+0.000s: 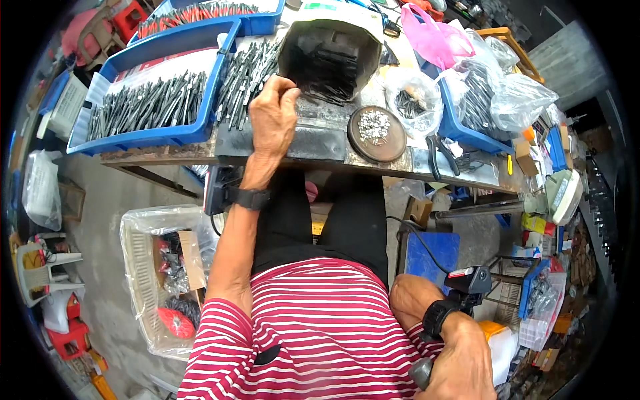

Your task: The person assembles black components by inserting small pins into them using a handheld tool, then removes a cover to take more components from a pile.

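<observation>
My left hand (273, 113) is over the workbench, its fingers curled and thumb pressed in. Whatever they may hold is hidden. It is beside the mouth of an open container (373, 57) lying on its side, filled with thin black parts (330, 77). Left of the hand, a loose heap of slender black metal parts (243, 80) lies on the bench. My right hand (463, 363) is low at my right side, closed round a grey, rounded-ended object (421, 373), perhaps a handle; its remainder is hidden. A round dish (377, 155) of small silvery pieces stands right of the container.
Blue trays (153, 138) of black parts stand at the left, with red-handled pieces behind. To the right are a clear bag (413, 100), dark-handled pliers (443, 157), a blue bin (467, 133) and a pink bag (437, 37). A plastic-lined basket (143, 293) sits on the floor.
</observation>
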The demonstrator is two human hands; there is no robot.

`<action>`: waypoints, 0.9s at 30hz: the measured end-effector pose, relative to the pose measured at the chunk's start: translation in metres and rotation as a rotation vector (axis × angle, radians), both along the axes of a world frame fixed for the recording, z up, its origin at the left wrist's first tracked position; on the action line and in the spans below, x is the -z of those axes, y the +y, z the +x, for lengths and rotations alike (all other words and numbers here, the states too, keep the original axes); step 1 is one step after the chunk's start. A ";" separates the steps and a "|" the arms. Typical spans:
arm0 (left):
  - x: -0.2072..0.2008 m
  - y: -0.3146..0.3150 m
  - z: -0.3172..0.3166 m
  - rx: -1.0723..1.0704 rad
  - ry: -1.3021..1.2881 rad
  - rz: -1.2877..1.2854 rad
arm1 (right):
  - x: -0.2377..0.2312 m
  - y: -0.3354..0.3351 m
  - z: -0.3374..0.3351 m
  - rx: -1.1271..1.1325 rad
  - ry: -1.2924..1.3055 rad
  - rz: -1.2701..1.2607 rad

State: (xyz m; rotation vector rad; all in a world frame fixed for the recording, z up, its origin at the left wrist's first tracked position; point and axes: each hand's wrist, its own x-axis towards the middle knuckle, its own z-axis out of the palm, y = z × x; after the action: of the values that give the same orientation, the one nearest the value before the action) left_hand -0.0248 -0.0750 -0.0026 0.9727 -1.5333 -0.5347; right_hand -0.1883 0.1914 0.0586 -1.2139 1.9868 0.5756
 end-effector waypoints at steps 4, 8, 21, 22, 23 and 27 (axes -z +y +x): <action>-0.007 0.012 0.015 0.117 0.222 0.190 | -0.008 -0.006 -0.001 0.003 -0.269 -0.168; -0.015 0.026 0.024 0.219 0.318 0.201 | -0.022 -0.019 -0.001 0.044 -1.001 -0.572; -0.008 0.048 0.024 0.476 0.624 0.493 | 0.017 -0.116 -0.018 0.422 -0.767 -1.287; -0.010 0.049 0.022 0.495 0.610 0.520 | 0.034 -0.124 -0.027 0.330 -0.670 -1.312; -0.008 0.049 0.022 0.491 0.610 0.520 | 0.047 -0.131 -0.032 0.232 -0.581 -1.329; -0.004 0.053 0.018 0.555 0.637 0.633 | 0.064 -0.143 -0.030 0.085 -0.350 -1.371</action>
State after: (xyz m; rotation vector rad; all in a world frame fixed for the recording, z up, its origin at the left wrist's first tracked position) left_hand -0.0067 -0.0221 0.0009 0.7032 -1.0352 -1.6270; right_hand -0.2181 0.0485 -0.0058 -1.7390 2.0164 -1.1931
